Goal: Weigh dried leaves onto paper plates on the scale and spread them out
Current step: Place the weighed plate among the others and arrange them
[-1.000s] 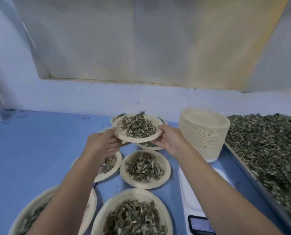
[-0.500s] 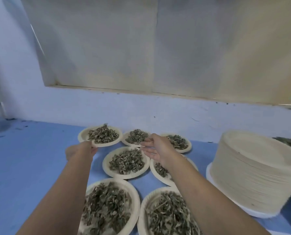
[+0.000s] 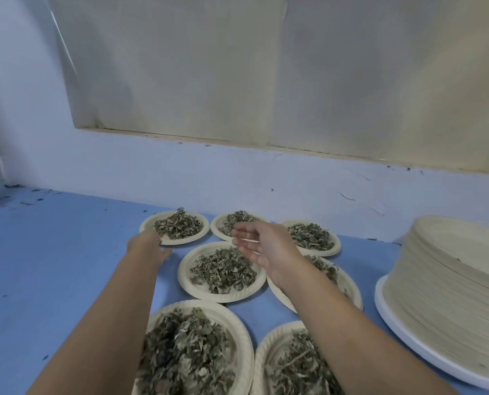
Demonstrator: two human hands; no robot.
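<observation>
On the blue worktop [image 3: 52, 266], the left hand [image 3: 147, 248] meets the near rim of a round cream paper plate [image 3: 192, 238] heaped with dried green leaves [image 3: 177, 228]. I cannot tell whether its fingers grasp the rim. The right hand [image 3: 266, 250] hovers above other leaf-filled plates [image 3: 186, 276], its fingers [image 3: 246, 232] released and straight. At far right stands a tall stack of empty cream paper plates [image 3: 451, 280].

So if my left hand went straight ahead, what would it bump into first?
The back left plate of leaves; your left hand is right at its near rim, though I can't tell if it's touching.
</observation>
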